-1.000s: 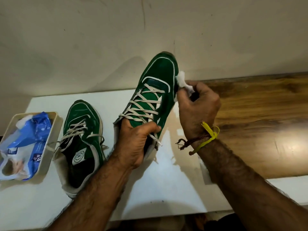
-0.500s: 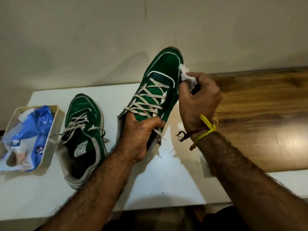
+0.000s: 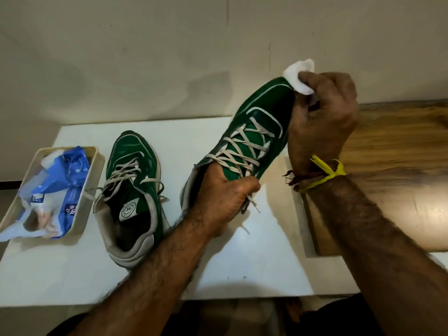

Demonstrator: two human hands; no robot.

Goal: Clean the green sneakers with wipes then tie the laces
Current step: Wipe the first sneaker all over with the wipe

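White surface [image 3: 254,263] meets a plain wall behind, with a wooden board [image 3: 400,190] on its right side. Left hand [image 3: 223,202] grasps the raised sneaker [image 3: 244,151] at its collar, toe pointing up and right toward the wall. Right hand [image 3: 322,117] pinches a wipe [image 3: 299,76] against the toe. Second sneaker [image 3: 132,190] lies flat, toe toward the wall, beside the tray [image 3: 93,180] of wipes.

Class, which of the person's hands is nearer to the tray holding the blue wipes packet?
Left. The left hand grips the raised sneaker's heel, closer to the tray; the right hand holds a wipe at its toe.
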